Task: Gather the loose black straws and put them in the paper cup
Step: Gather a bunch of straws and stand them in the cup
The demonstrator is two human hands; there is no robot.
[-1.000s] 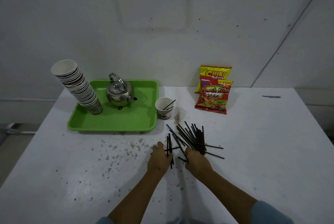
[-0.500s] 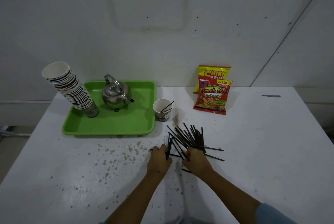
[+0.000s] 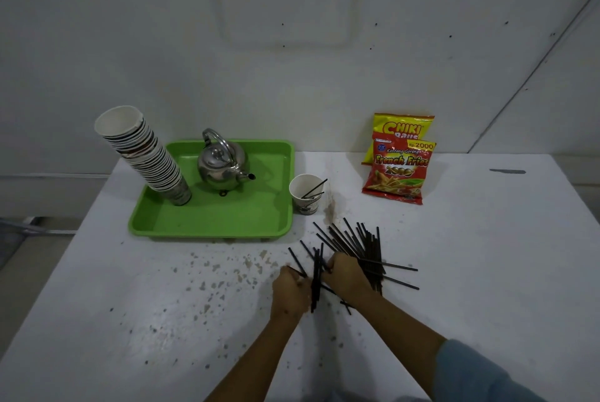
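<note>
1. Black straws (image 3: 354,244): a loose, fanned pile lying on the white table (image 3: 487,255), in front of the paper cup and near the table's middle; a few strays stick out to the right of the pile.
2. Paper cup (image 3: 305,195): upright on the table, just beside the right edge of the green tray (image 3: 211,223); two straws already lean inside it, their ends poking over the rim.
3. Left hand (image 3: 290,293): knuckles up and curled closed around a small bundle of straws (image 3: 315,281), which stands nearly vertical in the view between the two hands.
4. Right hand (image 3: 347,275): resting on the near edge of the pile, fingers bent down onto the straws; whether it grips any cannot be told. A blue sleeve (image 3: 480,372) covers the upper forearm.
5. Tray contents: a metal kettle (image 3: 222,166) with its handle raised and spout pointing right, and a leaning stack of paper cups (image 3: 146,155) at the tray's left side.
6. Snack packets: a red French Fries bag (image 3: 397,171) overlapping a yellow bag (image 3: 401,125), propped against the wall behind the pile.
7. Table surface: speckled with dark flecks to the left of the hands.
</note>
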